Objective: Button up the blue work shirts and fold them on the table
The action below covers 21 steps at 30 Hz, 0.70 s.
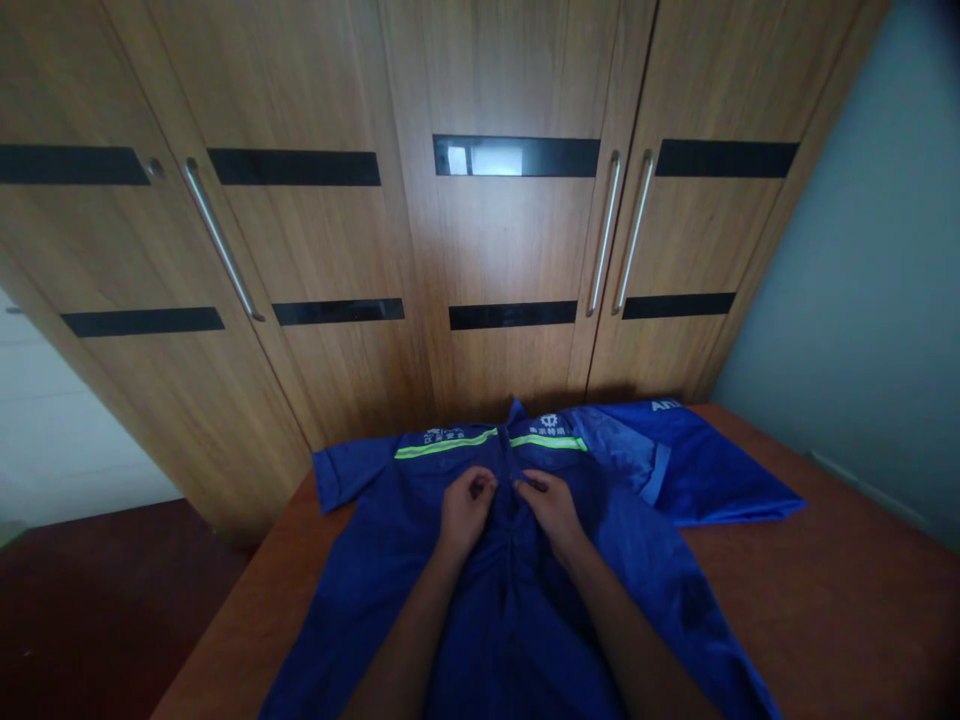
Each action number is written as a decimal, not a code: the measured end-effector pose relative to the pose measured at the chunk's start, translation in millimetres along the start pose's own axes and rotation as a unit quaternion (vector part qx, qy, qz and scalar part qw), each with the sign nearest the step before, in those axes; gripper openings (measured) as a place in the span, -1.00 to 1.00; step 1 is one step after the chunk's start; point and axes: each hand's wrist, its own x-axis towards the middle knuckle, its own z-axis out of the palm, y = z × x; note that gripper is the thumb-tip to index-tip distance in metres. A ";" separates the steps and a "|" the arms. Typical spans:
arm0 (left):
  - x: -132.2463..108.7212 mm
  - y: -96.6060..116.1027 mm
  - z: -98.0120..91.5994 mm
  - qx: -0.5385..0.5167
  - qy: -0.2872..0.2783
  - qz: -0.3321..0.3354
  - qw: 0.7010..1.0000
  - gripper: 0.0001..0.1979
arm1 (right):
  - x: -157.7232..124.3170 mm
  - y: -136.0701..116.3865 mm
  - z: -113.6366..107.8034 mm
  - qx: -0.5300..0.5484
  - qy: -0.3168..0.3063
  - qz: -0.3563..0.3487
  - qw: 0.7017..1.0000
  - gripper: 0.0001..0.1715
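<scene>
A blue short-sleeved work shirt (pixel 420 500) lies spread front side up, its collar toward the wardrobe. Reflective yellow-green strips and white lettering cross its chest. My left hand (pixel 469 505) is closed in a pinch at the left side of the front placket. Opposite it, my right hand (pixel 547 500) pinches the placket's other edge, thumb and forefinger together. Both hands sit just below the chest strips, a small gap between them. The cloth is gathered in creases beneath them. Whether a button is between the fingers is too small to make out.
The shirt rests on a reddish-brown wooden table (pixel 840 600). A folded blue bag-like sheet (pixel 720 470) with white letters lies under the right sleeve. Behind stands a wooden wardrobe (pixel 517 240) with metal handles. A pale wall (pixel 862 330) rises on the right.
</scene>
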 end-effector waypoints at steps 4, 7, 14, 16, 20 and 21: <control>-1.5 3.3 1.6 -0.029 -0.012 0.023 0.999 -0.79 | -2.3 -2.6 1.5 0.029 0.007 0.000 1.000 -0.62; -2.7 6.7 0.6 -0.032 -0.014 0.031 0.999 -0.80 | -2.8 -2.6 2.6 0.029 0.002 -0.009 1.000 -0.65; -5.0 10.8 0.5 -0.026 -0.021 0.036 0.999 -0.87 | -6.2 -1.2 8.0 -0.029 -0.024 -0.012 0.999 -0.60; -5.8 11.2 1.1 -0.027 -0.026 0.034 0.999 -0.88 | -8.4 -3.5 9.7 -0.050 -0.034 -0.013 0.998 -0.59; -4.9 11.7 0.2 -0.055 -0.029 0.015 0.998 -0.87 | -12.9 -10.3 10.8 -0.082 -0.060 -0.030 0.994 -0.59; -4.2 11.7 -0.3 -0.068 -0.031 0.008 0.997 -0.87 | -14.0 -11.6 10.8 -0.095 -0.069 -0.042 0.992 -0.57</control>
